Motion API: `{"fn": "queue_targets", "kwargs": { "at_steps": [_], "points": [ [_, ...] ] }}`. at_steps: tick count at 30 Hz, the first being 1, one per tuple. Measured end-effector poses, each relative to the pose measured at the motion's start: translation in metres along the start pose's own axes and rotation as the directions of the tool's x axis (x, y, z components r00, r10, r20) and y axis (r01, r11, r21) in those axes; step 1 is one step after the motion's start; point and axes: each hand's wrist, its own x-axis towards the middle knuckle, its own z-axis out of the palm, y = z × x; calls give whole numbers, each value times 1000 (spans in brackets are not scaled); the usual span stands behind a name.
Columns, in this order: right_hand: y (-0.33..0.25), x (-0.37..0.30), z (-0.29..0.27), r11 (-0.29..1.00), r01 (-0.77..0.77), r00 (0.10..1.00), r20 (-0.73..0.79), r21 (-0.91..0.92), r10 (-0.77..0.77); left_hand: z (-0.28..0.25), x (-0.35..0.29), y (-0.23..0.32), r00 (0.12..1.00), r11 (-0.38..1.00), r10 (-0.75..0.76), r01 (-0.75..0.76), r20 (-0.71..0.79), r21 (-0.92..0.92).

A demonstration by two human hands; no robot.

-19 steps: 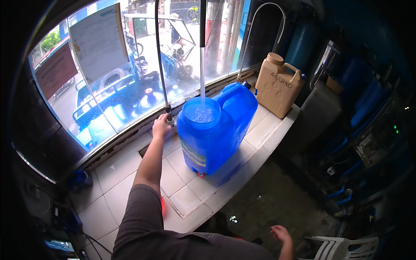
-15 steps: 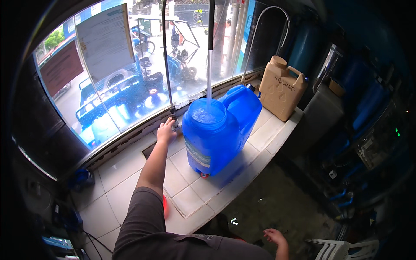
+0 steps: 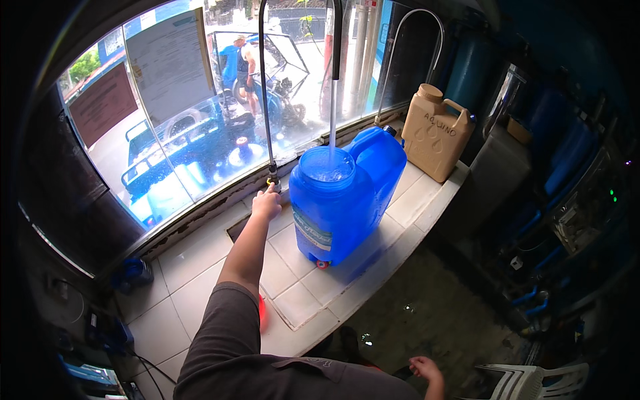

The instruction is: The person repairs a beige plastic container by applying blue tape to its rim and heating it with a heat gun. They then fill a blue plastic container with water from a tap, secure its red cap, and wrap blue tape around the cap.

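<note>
My left hand (image 3: 267,203) reaches to the foot of a thin upright tap pipe (image 3: 269,107) at the window. Its index finger is on the yellow valve handle (image 3: 271,181), the other fingers folded. Beside it stands a large blue water jug (image 3: 337,207) with a wide open mouth and a side handle. A stream of water (image 3: 333,113) falls from a black spout (image 3: 337,50) into the mouth, where the water looks churned. Low at the right, my right hand (image 3: 425,368) hangs over the floor, its fingers loosely bent and apart, holding nothing.
A tan jug (image 3: 435,133) stands on the tiled counter (image 3: 193,280) behind the blue one, near another curved spout (image 3: 420,12). A red object (image 3: 263,313) shows beside my left arm. White chair (image 3: 533,381) at lower right; dark equipment along the right wall.
My left hand has shifted at the valve, and the yellow handle now shows. Fingers of my right hand have drawn in slightly. Outside, a person stands by the vehicle. Water still flows.
</note>
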Motion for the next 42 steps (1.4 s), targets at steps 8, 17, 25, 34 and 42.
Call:
{"fn": "queue_targets", "kwargs": {
  "at_steps": [8, 17, 25, 34, 42],
  "points": [
    [-6, 7, 13, 998, 19, 999, 30, -60, -17, 0, 0, -2, 1000, 1000, 21, -21, 15, 3],
    [22, 35, 3, 990, -101, 995, -27, -99, 99, 3, -5, 2, 999, 999, 14, -12, 38, -29],
    [172, 39, -22, 880, -462, 870, -135, 111, 474, -1, -12, 7, 999, 1000, 1, 1, 54, -27],
    [195, 8, -18, 850, -342, 886, -164, 401, 435, 3, 1, 12, 997, 999, -8, 5, 76, 43],
    [168, 31, -11, 889, -252, 930, -160, 383, 332, -9, -5, 22, 995, 989, -27, 12, 96, 146]
  ]
}}
